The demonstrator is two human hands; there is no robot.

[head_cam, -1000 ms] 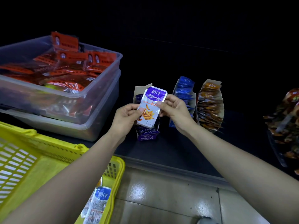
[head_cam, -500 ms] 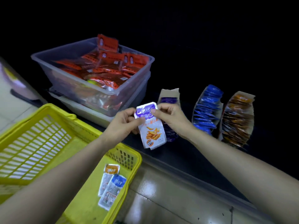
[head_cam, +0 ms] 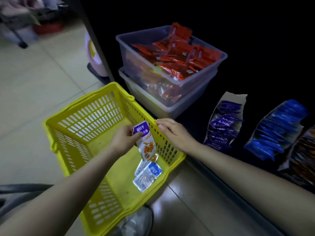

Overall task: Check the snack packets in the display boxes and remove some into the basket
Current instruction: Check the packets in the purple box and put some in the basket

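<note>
From the head view, our left grip (head_cam: 124, 142) is closed on a snack packet (head_cam: 145, 143). The thumb and fingers pinch its purple top, and the white lower half with the orange snack picture hangs down at a tilt. The packet is held inside the yellow basket (head_cam: 81, 103), close to the wall nearest the shelf and just above the packets already on the basket floor. One of those is a blue-topped packet (head_cam: 150, 172); an orange-edged packet (head_cam: 154, 158) is partly hidden behind the one we hold.

Our right grip (head_cam: 172, 133) is open and holds nothing. Its fingers are fairly straight, with the fingertips at the basket's rim on the shelf side.

The basket stands on the pale tiled floor (head_cam: 34, 82), right against the edge of the dark shelf (head_cam: 192, 120). Three torn-open display boxes lie side by side on that shelf: a purple box (head_cam: 223, 123) nearest our right grip, then a blue box (head_cam: 276, 130), then an orange-brown box (head_cam: 303, 159) cut off by the frame edge. All three hold rows of packets.

Behind the basket, an upper clear tub (head_cam: 172, 84) sits stacked on a lower clear tub (head_cam: 153, 101), and the upper one is full of red packets (head_cam: 184, 55).
</note>
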